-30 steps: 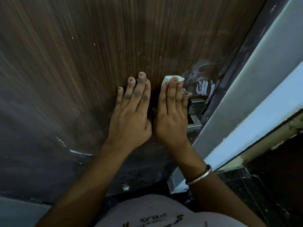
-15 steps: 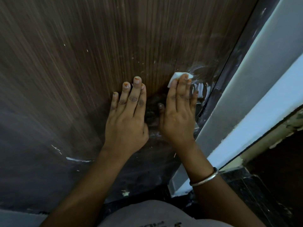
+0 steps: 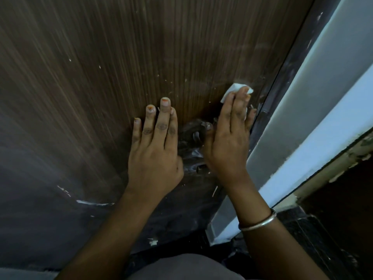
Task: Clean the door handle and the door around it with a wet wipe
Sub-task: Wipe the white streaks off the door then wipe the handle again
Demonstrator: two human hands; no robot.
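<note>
The dark brown wood-grain door (image 3: 141, 57) fills most of the view. My right hand (image 3: 228, 142) presses a white wet wipe (image 3: 232, 90) flat against the door with straight fingers, close to the door's right edge. The wipe sticks out past my fingertips. My left hand (image 3: 155, 150) lies flat on the door just to the left, fingers straight and together. The door handle is hidden behind my right hand. Between my hands the door surface looks wet and smeared.
A dark door frame (image 3: 286, 63) and a pale grey-white wall edge (image 3: 323, 98) run diagonally on the right. Black floor tiles (image 3: 314, 239) lie at the lower right. White streaks (image 3: 90, 203) mark the door at the lower left.
My right hand has slid the wipe up and to the right towards the door edge, covering the metal handle that showed beside it before. My left hand has stayed flat on the door.
</note>
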